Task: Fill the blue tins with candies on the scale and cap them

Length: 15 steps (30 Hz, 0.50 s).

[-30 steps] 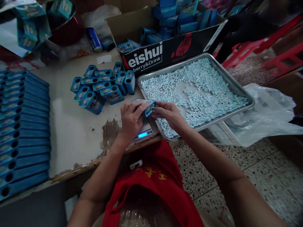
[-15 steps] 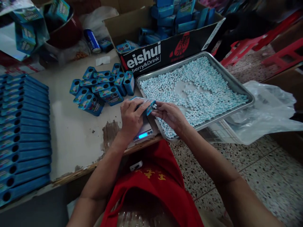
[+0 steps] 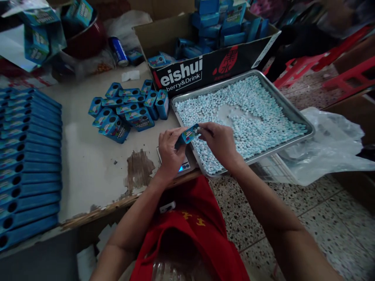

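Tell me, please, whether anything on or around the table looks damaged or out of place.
Yes: the table has a ragged patch near its front edge, left of the scale, where the pale coating is gone and brown wood shows. A small dark scrap lies just left of it, standing out on the pale surface.

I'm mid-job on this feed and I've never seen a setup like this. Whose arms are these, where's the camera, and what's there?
No machine here: these are a person's bare hands, seen from a camera on their head, looking forward and down. The left hand holds a small blue box; the right hand has its fingertips at the box's end. A scale sits partly hidden below. The metal tray holds pale blue-and-white pieces. More boxes stand clustered and stacked on the worn table.
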Each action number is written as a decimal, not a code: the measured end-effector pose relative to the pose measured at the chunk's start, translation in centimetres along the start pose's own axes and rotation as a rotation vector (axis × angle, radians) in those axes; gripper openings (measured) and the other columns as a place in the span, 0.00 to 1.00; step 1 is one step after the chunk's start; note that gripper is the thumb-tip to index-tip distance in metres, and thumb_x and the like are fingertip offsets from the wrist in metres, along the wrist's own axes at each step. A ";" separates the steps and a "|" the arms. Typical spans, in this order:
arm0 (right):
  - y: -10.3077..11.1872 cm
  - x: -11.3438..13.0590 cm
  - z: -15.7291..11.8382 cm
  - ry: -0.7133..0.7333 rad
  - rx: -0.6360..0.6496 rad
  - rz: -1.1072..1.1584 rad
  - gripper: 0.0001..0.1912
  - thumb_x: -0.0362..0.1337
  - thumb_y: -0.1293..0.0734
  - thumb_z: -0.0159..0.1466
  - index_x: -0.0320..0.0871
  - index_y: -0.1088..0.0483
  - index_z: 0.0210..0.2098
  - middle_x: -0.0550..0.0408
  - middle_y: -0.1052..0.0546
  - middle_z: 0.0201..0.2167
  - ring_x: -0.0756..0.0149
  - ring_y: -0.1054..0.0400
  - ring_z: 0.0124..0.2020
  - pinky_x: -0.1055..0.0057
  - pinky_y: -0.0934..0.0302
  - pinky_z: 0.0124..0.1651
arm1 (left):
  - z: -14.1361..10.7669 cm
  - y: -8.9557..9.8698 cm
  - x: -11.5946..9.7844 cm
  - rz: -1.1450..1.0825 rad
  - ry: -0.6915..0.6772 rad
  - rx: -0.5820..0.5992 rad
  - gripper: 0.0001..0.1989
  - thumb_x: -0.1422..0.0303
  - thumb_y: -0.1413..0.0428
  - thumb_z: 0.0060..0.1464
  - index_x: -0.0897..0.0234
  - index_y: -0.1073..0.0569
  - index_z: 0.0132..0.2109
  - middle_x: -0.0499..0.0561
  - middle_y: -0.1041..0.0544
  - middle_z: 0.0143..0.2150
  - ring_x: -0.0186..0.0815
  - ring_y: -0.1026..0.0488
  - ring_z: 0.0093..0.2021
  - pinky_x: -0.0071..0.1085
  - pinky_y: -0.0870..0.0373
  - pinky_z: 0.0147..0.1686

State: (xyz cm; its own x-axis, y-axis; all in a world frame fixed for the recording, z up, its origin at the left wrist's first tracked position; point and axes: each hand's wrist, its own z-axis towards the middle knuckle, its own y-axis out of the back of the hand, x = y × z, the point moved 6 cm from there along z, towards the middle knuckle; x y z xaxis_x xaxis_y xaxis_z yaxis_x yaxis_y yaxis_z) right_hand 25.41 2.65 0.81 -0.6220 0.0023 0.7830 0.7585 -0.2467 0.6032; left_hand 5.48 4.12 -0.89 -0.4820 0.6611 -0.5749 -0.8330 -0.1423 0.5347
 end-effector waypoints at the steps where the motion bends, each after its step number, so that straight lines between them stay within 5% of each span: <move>1: 0.5 0.7 0.0 0.068 -0.032 -0.123 0.11 0.35 0.29 0.76 0.46 0.12 0.48 0.50 0.11 0.40 0.55 0.14 0.44 0.59 0.23 0.53 | -0.1 0.0 -0.1 -0.023 0.014 -0.033 0.19 0.72 0.35 0.71 0.53 0.17 0.66 0.55 0.14 0.58 0.50 0.19 0.57 0.45 0.24 0.60; 6: 0.6 3.4 0.9 0.289 0.087 -0.380 0.20 0.32 0.36 0.80 0.49 0.12 0.57 0.46 0.12 0.48 0.55 0.18 0.46 0.61 0.28 0.49 | 0.2 0.1 0.5 -0.106 0.149 -0.120 0.19 0.70 0.28 0.68 0.53 0.16 0.63 0.54 0.13 0.56 0.48 0.18 0.55 0.44 0.22 0.60; 10: 0.7 4.0 2.8 0.321 0.206 -0.265 0.23 0.32 0.37 0.78 0.51 0.14 0.63 0.47 0.13 0.49 0.54 0.18 0.46 0.57 0.27 0.54 | 0.4 -0.1 2.6 -0.273 0.349 -0.105 0.22 0.73 0.26 0.62 0.53 0.15 0.61 0.53 0.13 0.56 0.48 0.16 0.57 0.44 0.20 0.62; 13: 2.0 2.4 4.0 0.274 0.107 -0.166 0.23 0.33 0.35 0.77 0.50 0.15 0.66 0.45 0.12 0.55 0.49 0.17 0.53 0.49 0.26 0.64 | -0.1 0.4 3.6 -0.430 0.494 -0.087 0.22 0.72 0.26 0.59 0.54 0.16 0.59 0.53 0.12 0.55 0.47 0.14 0.56 0.43 0.18 0.60; 15: 3.2 0.4 3.9 0.221 -0.038 -0.302 0.24 0.31 0.35 0.75 0.45 0.15 0.65 0.36 0.16 0.65 0.41 0.21 0.65 0.41 0.30 0.71 | -0.7 1.9 3.7 -0.487 0.554 -0.080 0.22 0.71 0.25 0.58 0.54 0.18 0.57 0.51 0.12 0.53 0.46 0.14 0.54 0.41 0.17 0.58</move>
State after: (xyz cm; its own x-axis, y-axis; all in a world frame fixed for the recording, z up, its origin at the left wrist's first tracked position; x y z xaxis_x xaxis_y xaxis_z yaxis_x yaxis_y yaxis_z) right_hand 28.38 5.61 3.60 -0.8465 -0.1274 0.5169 0.5295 -0.3023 0.7926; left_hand 1.89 5.77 -2.49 -0.1015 0.1980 -0.9749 -0.9945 0.0048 0.1046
